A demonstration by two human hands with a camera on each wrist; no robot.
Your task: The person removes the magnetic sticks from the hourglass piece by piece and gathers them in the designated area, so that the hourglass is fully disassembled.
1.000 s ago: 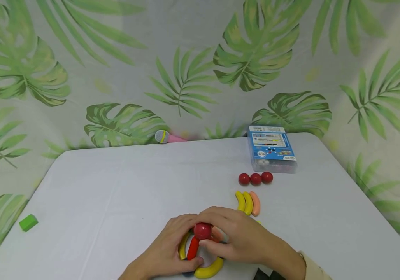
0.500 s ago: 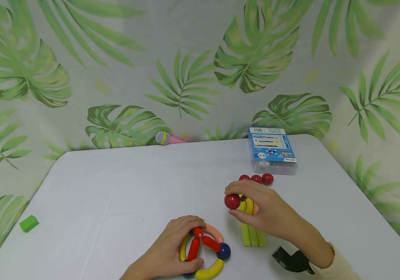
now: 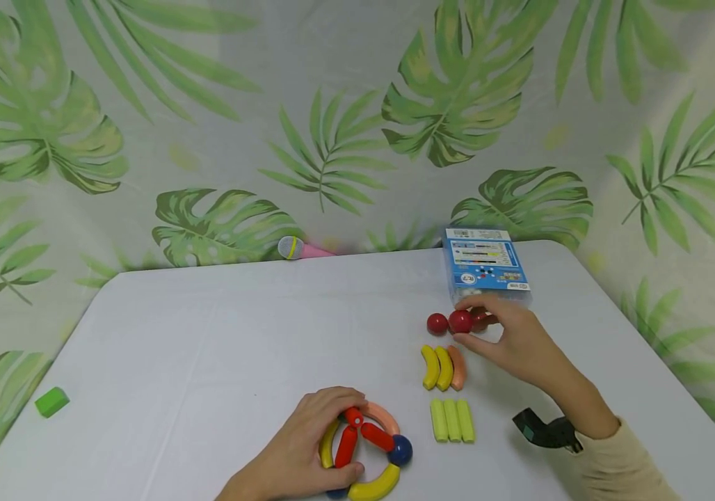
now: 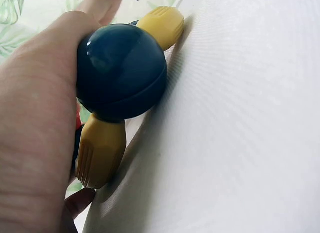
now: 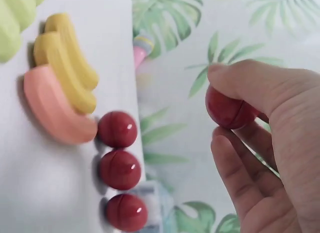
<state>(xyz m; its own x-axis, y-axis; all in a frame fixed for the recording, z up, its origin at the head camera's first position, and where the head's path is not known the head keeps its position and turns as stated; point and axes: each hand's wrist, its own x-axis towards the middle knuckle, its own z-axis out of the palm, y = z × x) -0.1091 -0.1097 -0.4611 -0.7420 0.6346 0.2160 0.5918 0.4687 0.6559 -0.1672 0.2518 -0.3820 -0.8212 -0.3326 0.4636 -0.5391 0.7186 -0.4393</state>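
My left hand (image 3: 298, 449) grips the left side of a ring of magnetic building pieces (image 3: 375, 491) lying on the table. Yellow and pink curved rods and dark blue balls (image 3: 400, 450) form the ring, and straight red rods (image 3: 378, 437) meet above it. In the left wrist view, a blue ball (image 4: 122, 70) joins two yellow rods (image 4: 102, 150) beside the wrist. My right hand (image 3: 529, 348) pinches a red ball (image 5: 225, 107) between thumb and fingers, lifted above a row of three red balls (image 5: 120, 170). From the head, it partly covers that row.
Two yellow curved rods and a pink one (image 3: 458, 367) lie side by side, with several pale green straight rods (image 3: 453, 421) nearer. A blue-labelled clear box (image 3: 489, 261) stands at the back right. A pink toy microphone (image 3: 307, 249) is at the back edge, a green block (image 3: 52, 402) far left.
My right hand has carried the red ball off the top of the red rods, back and to the right, to the row of red balls. My left hand has stayed on the ring.
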